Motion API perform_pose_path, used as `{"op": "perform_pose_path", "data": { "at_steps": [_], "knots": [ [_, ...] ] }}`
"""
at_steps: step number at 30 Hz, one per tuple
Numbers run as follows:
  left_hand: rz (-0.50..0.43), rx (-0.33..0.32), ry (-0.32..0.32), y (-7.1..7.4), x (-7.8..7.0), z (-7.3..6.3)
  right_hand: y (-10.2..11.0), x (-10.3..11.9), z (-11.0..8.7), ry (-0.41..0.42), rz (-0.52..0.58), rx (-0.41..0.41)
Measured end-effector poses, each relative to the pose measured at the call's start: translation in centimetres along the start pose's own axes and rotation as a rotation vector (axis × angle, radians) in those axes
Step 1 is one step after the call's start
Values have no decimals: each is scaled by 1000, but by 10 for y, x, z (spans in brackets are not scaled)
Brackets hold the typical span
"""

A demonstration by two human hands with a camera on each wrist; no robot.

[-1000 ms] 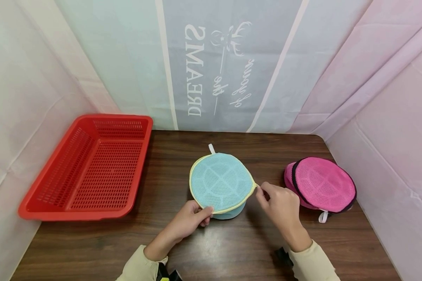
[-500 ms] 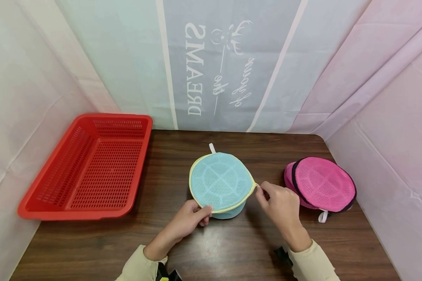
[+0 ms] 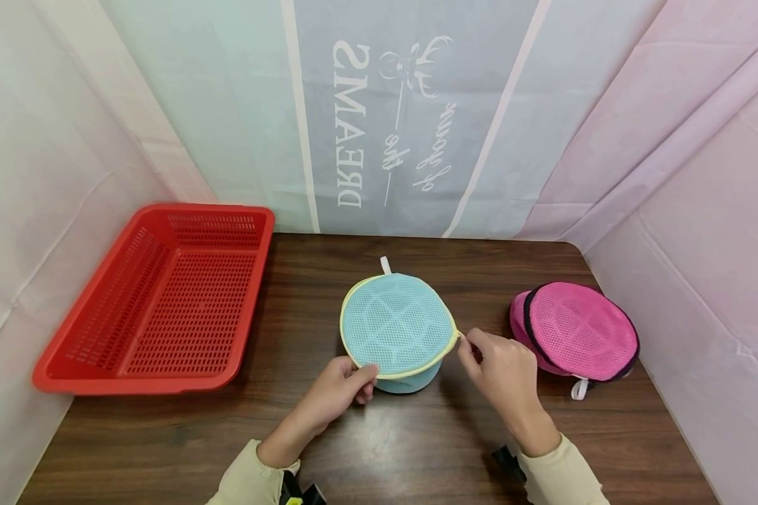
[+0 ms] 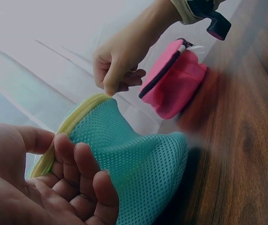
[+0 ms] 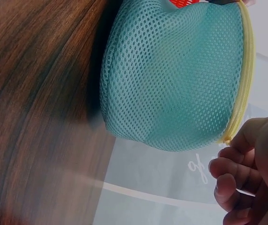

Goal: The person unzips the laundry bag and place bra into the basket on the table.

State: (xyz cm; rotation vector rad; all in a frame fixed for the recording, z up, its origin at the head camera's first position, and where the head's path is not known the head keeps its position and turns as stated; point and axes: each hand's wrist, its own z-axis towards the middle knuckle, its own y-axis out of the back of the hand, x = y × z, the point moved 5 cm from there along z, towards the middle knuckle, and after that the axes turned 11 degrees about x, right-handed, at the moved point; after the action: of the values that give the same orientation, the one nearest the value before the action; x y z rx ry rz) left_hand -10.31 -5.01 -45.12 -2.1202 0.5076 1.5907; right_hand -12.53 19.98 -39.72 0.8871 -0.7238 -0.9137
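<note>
A round light-blue mesh laundry bag (image 3: 396, 322) with a yellow zipper (image 4: 84, 112) round its lid stands mid-table, the zipper running closed along the visible side. At its near left edge, my left hand (image 3: 340, 393) pinches the zippered rim between thumb and fingers. My right hand (image 3: 504, 368) pinches the zipper pull at the rim's right corner, which is drawn out to a point. In the right wrist view the small yellow zipper end (image 5: 226, 139) meets the thumb and index finger, which mostly hide the pull. A white loop (image 3: 385, 265) sticks out at the bag's back.
To the right sits a pink mesh laundry bag (image 3: 584, 331) with black trim and a white loop (image 3: 580, 389). A red plastic basket (image 3: 196, 308) with slotted walls occupies the table's left. Fabric curtains (image 3: 410, 140) enclose the dark wooden table (image 3: 391, 449) at the back and sides.
The blue bag's near rim and my left hand have shifted slightly up and left, and its white loop has swung a little right. My right hand stays almost in place.
</note>
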Motion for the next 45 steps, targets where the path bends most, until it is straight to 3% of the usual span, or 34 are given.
{"op": "perform_pose_path", "data": {
  "at_steps": [45],
  "knots": [
    [19,-5,-1,4,0,0,-1,6,-2,5,16,14]
  ]
}}
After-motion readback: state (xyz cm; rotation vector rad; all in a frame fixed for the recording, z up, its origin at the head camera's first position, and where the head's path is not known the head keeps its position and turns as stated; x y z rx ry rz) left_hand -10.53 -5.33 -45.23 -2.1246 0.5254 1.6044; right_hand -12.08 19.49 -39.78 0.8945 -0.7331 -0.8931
